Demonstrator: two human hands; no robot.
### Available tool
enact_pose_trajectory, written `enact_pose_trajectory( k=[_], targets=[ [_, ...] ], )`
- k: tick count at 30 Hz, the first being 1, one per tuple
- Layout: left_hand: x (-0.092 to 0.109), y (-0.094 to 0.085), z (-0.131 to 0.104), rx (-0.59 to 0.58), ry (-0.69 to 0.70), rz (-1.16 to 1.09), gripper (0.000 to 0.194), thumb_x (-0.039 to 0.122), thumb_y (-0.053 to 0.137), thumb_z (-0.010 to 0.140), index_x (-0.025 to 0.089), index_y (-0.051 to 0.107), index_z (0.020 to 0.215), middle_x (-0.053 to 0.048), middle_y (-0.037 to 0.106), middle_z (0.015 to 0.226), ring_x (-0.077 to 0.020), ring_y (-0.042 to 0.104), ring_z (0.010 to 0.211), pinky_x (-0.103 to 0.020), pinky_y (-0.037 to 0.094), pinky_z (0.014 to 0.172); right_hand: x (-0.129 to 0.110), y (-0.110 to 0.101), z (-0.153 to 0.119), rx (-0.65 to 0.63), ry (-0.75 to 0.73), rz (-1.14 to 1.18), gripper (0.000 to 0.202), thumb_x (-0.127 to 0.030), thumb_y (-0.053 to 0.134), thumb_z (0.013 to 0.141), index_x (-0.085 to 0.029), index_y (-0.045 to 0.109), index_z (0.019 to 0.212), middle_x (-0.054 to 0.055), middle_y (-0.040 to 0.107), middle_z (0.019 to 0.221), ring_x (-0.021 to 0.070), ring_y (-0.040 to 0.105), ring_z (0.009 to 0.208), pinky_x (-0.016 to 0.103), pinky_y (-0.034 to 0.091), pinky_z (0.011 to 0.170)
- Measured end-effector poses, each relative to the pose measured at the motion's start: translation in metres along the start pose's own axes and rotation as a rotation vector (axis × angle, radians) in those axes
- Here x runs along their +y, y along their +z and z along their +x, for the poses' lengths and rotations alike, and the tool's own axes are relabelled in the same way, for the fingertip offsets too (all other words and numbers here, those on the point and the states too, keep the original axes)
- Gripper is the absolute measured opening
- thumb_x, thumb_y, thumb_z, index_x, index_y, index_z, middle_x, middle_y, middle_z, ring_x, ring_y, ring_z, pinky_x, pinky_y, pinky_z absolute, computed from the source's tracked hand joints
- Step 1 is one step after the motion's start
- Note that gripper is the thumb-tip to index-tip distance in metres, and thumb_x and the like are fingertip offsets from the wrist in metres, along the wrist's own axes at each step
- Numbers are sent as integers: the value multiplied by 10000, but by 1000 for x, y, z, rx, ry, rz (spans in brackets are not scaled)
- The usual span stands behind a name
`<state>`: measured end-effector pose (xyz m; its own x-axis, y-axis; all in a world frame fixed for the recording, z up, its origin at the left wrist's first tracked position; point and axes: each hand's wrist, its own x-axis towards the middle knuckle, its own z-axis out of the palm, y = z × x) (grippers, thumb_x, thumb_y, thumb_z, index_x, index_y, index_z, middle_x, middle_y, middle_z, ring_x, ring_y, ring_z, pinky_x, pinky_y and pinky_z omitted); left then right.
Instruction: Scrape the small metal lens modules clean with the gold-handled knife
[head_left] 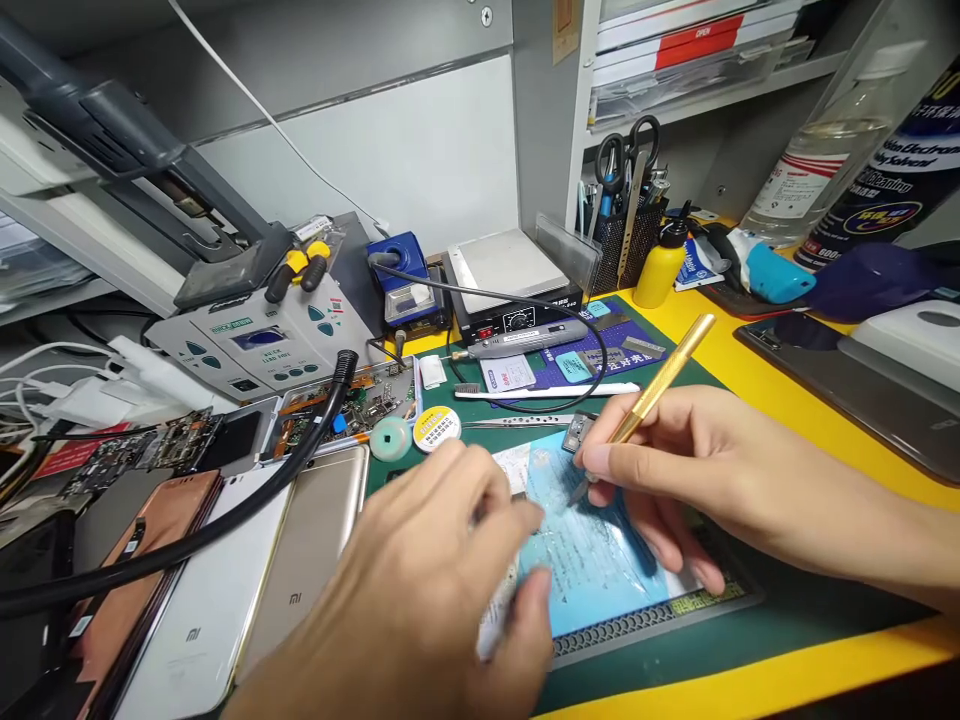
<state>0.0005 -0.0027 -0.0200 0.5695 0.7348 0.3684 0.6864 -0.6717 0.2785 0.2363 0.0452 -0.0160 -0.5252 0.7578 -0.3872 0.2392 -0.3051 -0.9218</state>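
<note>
My right hand (675,455) pinches, my left hand (420,570) arches

On my feed, my bare right forearm (892,540) reaches in from four o'clock. Its thumb (637,465) and forefinger close pen-fashion toward nine o'clock; the lower fingers (664,540) fold underneath, toward five. I see the left hand near half past six, blurred, knuckles up, forefinger angled toward two, thumb apart from it; its palm is hidden from me.

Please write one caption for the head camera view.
Right hand holding a gold-handled knife over a blue sheet, left hand nearby.
</note>
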Motion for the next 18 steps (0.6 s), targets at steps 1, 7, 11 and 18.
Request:
enact_pose_trajectory(
  k=[1,7,11,18],
  targets=[
    [2,2,-2,26,54,19,195,186,639,785,180,727,959,-47,576,817,-216,520,761,-352,399,593,0,-1,0,-4,0,9,363,-536,639,923,-189,591,827,3,638,499,115,545,348,178,396,365],
    [15,11,-2,6,136,126,281,237,613,795,106,743,1006,-74,576,760,-233,495,709,-373,417,554,1,-1,2,-20,-28,30,333,-483,666,911,-171,599,818,17,652,513,118,551,351,185,393,378],
    [17,10,0,14,211,152,296,243,588,805,84,740,1004,-81,584,747,-234,494,698,-387,424,559,-2,1,1,-9,-27,33,302,-441,684,883,-172,591,783,15,636,495,122,549,350,187,380,376],
    [24,-3,-20,109,-18,48,376,113,611,821,158,620,1194,-53,537,867,-198,528,784,-347,453,644,1,1,0,-19,-78,87,260,-398,669,893,-166,598,801,19,642,498,125,558,361,198,414,389]
  ],
)
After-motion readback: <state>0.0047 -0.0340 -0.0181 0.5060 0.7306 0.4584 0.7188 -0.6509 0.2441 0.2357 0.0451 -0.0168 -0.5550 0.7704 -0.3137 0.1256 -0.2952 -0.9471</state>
